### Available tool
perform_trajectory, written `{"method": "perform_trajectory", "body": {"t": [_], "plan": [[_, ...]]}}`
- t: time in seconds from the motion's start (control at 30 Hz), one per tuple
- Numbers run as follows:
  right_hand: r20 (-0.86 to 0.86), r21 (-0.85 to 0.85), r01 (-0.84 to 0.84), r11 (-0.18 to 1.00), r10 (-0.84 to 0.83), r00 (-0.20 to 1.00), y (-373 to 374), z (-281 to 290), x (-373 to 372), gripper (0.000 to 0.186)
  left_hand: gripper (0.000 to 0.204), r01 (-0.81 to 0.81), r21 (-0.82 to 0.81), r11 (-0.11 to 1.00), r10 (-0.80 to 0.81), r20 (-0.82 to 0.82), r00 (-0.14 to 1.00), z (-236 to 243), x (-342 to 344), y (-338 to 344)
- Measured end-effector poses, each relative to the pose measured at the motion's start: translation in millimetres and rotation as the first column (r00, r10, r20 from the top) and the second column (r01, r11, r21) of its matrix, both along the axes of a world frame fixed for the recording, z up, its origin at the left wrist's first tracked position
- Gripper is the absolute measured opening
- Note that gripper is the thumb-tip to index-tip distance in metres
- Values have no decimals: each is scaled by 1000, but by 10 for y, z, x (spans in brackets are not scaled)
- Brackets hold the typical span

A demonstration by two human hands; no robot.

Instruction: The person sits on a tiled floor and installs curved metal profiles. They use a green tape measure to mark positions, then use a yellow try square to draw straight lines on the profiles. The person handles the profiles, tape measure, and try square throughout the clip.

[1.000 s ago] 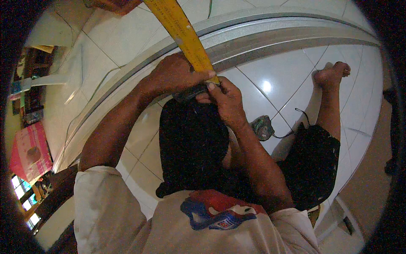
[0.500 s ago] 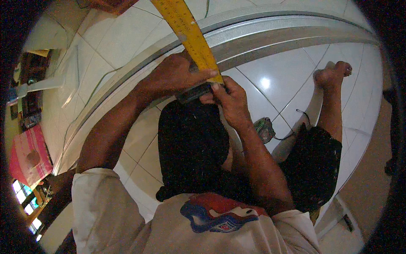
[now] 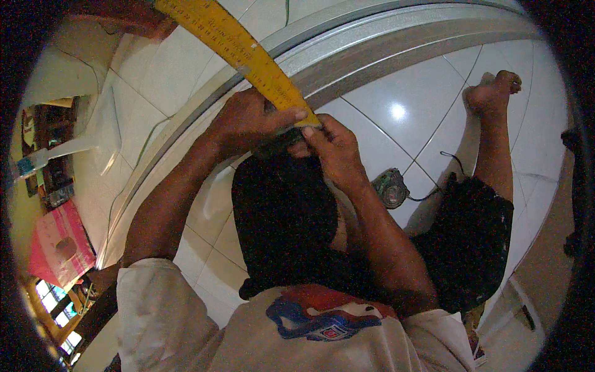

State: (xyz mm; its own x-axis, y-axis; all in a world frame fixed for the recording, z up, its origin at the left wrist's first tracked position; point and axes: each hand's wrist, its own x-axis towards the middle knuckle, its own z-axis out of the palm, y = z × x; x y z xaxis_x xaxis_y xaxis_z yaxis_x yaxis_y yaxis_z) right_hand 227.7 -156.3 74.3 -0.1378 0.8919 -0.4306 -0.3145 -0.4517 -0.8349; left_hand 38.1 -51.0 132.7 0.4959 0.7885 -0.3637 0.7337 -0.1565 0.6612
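Observation:
A yellow try square (image 3: 248,65) with worn black markings slants up and to the left, its blade reaching past the picture's top. Its dark stock (image 3: 277,144) sits at the near end, partly behind the fingers, just above my knee in black shorts. Closed on that end, my left hand (image 3: 251,124) lays its thumb along the blade. My right hand (image 3: 338,149) pinches the blade's near corner between thumb and fingers. Beyond both hands, a long silvery metal profile (image 3: 372,59) passes under the blade; contact between them cannot be made out.
On the white tiles to the right lies a tape measure (image 3: 392,188) with a dark cord, near my bare foot (image 3: 493,96). A thin green cable (image 3: 147,141) runs along the floor at left. Farther left stands a pink box (image 3: 65,245). A brown wooden piece (image 3: 133,22) is at top left.
The try square's far end has swung left, so the blade slants more. Its stock has tilted lower and shows less. Both hands keep their grip; the whole view has shifted slightly.

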Motion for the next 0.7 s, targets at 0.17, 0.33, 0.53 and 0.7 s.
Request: {"method": "perform_trajectory", "body": {"t": [0.17, 0.33, 0.53, 0.7], "plan": [[29, 51, 2, 999, -4, 1000, -19, -1, -3, 27, 62, 97, 67, 993, -89, -112, 990, 44, -41, -14], [138, 21, -73, 997, 69, 988, -1, -95, 1, 27, 57, -40, -56, 998, 39, -27, 999, 94, 0, -54], [29, 64, -10, 998, 8, 1000, -34, -149, -46, 30, 49, -28, 23, 999, 30, -102, 994, 216, 42, -125], [49, 69, -41, 997, 37, 998, -31, -151, -35, 29, 43, 86, 260, 962, -64, -93, 994, 192, 27, -180]]}}
